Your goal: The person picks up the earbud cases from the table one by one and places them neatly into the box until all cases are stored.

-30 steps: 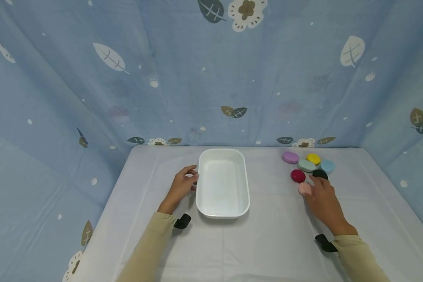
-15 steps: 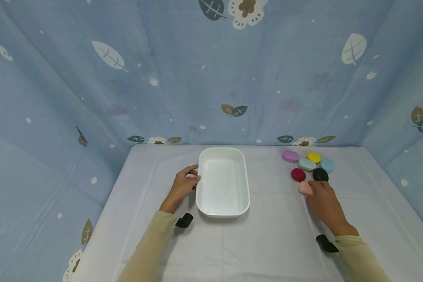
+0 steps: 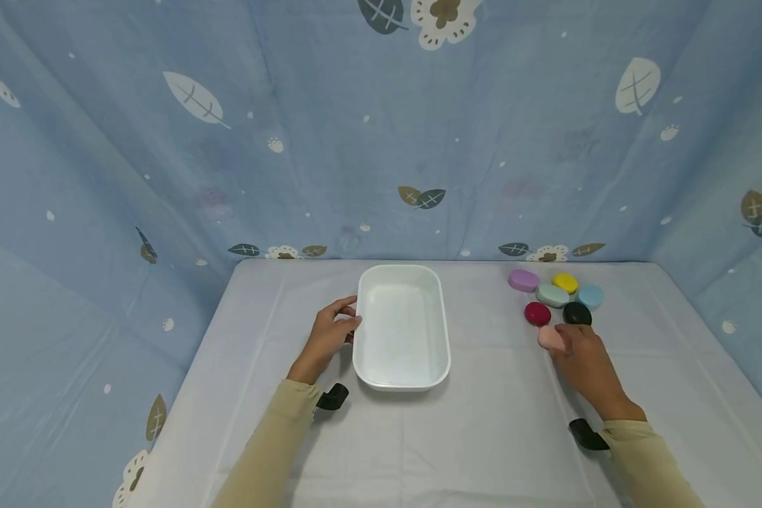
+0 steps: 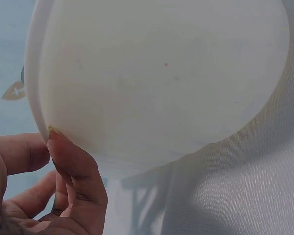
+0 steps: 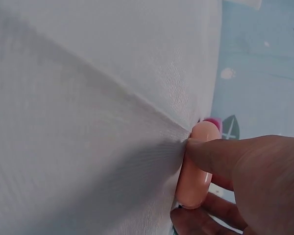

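1. To do this step well, I judge that I should take the pink piece (image 3: pixel 549 338) by its sides, because it looks smooth and rounded and a one-edged hold could slip.
2. The red piece (image 3: pixel 537 314) and the black piece (image 3: pixel 577 313) lie just beyond it, so my fingertips want to stay narrow, or I might nudge a neighbour.
3. The white tray (image 3: pixel 401 328) calls for only a light touch, I think; a hard tug at one side could skew it on the cloth (image 3: pixel 495 416).
4. My right hand (image 3: pixel 585 363) is nearly closed, pinching the pink piece, with the thumb on its near side and fingers round behind. The piece is at the near end of the cluster, to the right of the tray; I cannot tell whether it touches the cloth.
5. My left hand (image 3: pixel 326 337) is half curled, thumb and forefinger pinching the tray's left edge, the other fingers bent behind.
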### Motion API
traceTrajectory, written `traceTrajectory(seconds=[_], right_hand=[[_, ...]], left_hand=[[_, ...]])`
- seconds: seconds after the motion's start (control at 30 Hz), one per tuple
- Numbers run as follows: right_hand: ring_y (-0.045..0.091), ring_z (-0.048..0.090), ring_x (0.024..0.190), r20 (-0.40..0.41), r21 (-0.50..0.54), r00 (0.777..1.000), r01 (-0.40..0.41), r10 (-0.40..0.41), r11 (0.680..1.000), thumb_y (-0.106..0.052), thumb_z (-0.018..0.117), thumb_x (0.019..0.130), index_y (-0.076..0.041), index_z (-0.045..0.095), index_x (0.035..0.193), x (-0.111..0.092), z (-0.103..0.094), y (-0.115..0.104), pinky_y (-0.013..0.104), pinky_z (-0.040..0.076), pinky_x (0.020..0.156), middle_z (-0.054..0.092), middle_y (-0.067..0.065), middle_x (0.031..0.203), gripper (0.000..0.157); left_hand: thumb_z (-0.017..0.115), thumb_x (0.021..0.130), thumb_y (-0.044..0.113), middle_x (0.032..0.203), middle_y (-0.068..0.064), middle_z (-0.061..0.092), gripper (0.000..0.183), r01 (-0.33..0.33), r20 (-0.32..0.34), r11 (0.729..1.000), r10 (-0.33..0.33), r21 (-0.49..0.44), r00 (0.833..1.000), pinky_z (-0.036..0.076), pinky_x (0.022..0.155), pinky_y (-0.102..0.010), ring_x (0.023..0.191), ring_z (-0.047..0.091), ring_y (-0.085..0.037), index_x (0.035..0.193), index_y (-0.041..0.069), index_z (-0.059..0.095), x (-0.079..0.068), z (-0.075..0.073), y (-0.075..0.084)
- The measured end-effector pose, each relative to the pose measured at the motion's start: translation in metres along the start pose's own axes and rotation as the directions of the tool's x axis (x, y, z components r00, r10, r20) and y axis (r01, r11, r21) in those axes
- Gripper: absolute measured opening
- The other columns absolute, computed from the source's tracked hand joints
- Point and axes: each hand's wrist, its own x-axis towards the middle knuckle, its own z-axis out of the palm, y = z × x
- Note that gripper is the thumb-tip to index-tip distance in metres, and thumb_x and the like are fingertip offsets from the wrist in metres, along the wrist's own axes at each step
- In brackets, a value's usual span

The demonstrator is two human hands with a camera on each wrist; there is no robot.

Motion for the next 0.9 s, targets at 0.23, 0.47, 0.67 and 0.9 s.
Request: traceTrajectory(seconds=[0.23,0.47,0.67,0.9], right_hand=[[0.052,0.055,0.108,0.026,0.020,0.997,-0.070,0.070,0.997,-0.004,0.079,0.093,0.018,0.056,0.132,0.001,-0.003,0.001,0.068,0.052,0.096,0.055,0.038,0.126,0.050],[0.044,0.054,0.100,0.001,0.020,0.999,-0.036,0.036,0.999,0.000,0.083,0.089,0.016,0.057,0.133,0.000,-0.004,-0.001,0.065,0.055,0.090,0.057,0.033,0.118,0.053],[0.043,0.055,0.099,-0.047,0.029,0.999,0.029,-0.027,0.999,0.005,0.085,0.085,0.013,0.060,0.131,0.001,-0.006,-0.015,0.063,0.057,0.088,0.058,0.031,0.118,0.053],[0.045,0.055,0.107,-0.059,0.075,0.995,0.085,-0.081,0.994,0.009,0.083,0.085,0.012,0.060,0.133,0.008,-0.009,-0.037,0.065,0.055,0.092,0.058,0.031,0.126,0.053]], left_hand=[[0.064,0.103,0.001,0.119,-0.017,0.054,0.050,-0.006,0.005,1.000,0.006,-0.012,1.000,0.054,0.065,-0.028,0.077,0.061,-0.023,0.153,0.001,0.054,0.000,-0.001,-0.002],[0.064,0.104,0.001,0.120,-0.017,0.054,0.049,0.001,0.002,1.000,-0.001,-0.019,1.000,0.054,0.065,-0.028,0.076,0.061,-0.021,0.152,0.002,0.055,0.001,0.000,-0.004],[0.064,0.103,0.001,0.120,-0.017,0.054,0.049,0.002,0.001,0.999,-0.002,-0.037,1.000,0.053,0.065,-0.027,0.074,0.059,-0.020,0.152,0.002,0.055,0.001,-0.001,-0.004],[0.064,0.103,0.001,0.119,-0.016,0.054,0.049,0.008,-0.002,0.999,-0.008,-0.036,1.000,0.054,0.065,-0.029,0.072,0.059,-0.019,0.151,0.004,0.056,0.001,-0.001,-0.004]])
